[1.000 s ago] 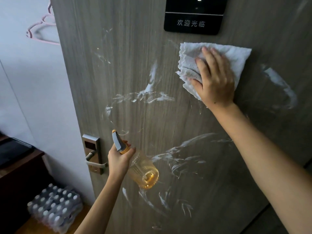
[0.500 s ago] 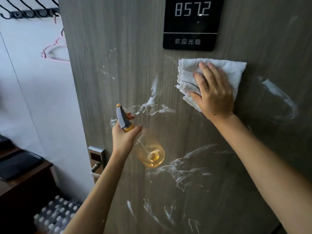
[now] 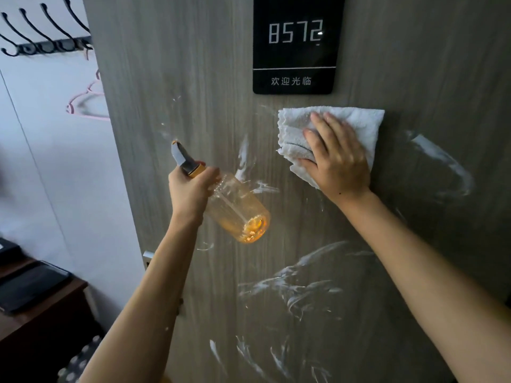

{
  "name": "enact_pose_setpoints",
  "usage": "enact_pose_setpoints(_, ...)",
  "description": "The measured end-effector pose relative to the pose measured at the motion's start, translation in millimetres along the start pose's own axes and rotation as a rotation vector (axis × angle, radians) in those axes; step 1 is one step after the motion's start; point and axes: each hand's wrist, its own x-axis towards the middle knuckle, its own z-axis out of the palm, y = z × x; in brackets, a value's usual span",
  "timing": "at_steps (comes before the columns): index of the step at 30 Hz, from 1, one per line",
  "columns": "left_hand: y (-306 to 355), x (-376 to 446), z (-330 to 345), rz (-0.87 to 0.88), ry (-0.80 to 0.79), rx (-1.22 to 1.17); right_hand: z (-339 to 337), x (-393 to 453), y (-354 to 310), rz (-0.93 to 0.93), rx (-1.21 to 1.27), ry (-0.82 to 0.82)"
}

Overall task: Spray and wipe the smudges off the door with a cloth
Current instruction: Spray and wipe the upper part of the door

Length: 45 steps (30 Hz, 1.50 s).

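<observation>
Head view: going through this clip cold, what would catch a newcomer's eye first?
White smudges streak the grey wood-grain door, thickest low and centre. The right hand presses a white cloth flat just under the black number plate reading 8572. The left hand grips an orange spray bottle beside it.

door [image 3: 193,78]: grey-brown vertical woodgrain, white smudges [image 3: 298,283] streaked across it. cloth [image 3: 359,123] under right hand's fingers [image 3: 326,134]: white, terry texture. spray bottle [image 3: 237,211] in left hand's fingers [image 3: 210,175]: translucent amber, grey nozzle, orange collar. number plate [image 3: 297,45] above cloth: black, white digits.
</observation>
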Motion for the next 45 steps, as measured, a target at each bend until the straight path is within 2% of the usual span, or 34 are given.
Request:
enact_pose_setpoints(3,-11.8,-20.5,0.4,-0.027,-0.065,0.004,-0.8,-1.2,0.0,-0.005,0.007,-0.019)
enact_pose_setpoints(6,-31.6,-50.2,-0.2,-0.076,-0.207,-0.009,-3.9,3.8,-0.4,0.012,0.018,-0.01)
enact_pose_setpoints(9,-55.7,-82.3,-2.5,-0.085,-0.341,0.103,-15.5,4.0,-0.5,0.054,0.091,-0.01)
enact_pose_setpoints(12,-80.7,-120.8,-0.8,-0.12,-0.484,0.186,-44.3,-3.9,-5.3,0.201,0.199,-0.009)
enact_pose_setpoints(19,-124.3,-184.2,8.9,-0.289,-0.688,0.139,-127.5,-56.6,-22.0,0.754,0.239,0.038)
enact_pose_setpoints(26,-133.0,-216.1,31.3,-0.353,-0.699,0.181,-192.8,-124.9,2.2,0.953,0.043,-0.098)
enact_pose_setpoints(30,-142.2,-234.5,37.3,-0.355,-0.666,0.209,-205.0,-167.7,12.1,0.971,0.0,-0.159)
enact_pose_setpoints(34,-158.4,-254.5,42.0,-0.355,-0.557,0.21,-209.0,-231.8,9.6,0.966,0.036,-0.17)
enact_pose_setpoints(37,-177.3,-266.5,40.3,-0.299,-0.577,0.205,-214.7,-282.9,-6.5,0.927,0.012,-0.224)
enact_pose_setpoints(41,-203.7,-267.2,44.6,-0.168,-0.592,0.152,-193.5,-338.4,-23.7,0.686,-0.057,-0.261)
enact_pose_setpoints(45,-238.3,-271.0,46.2,0.001,-0.663,0.107,-168.0,-379.0,-34.3,0.436,-0.085,-0.162)
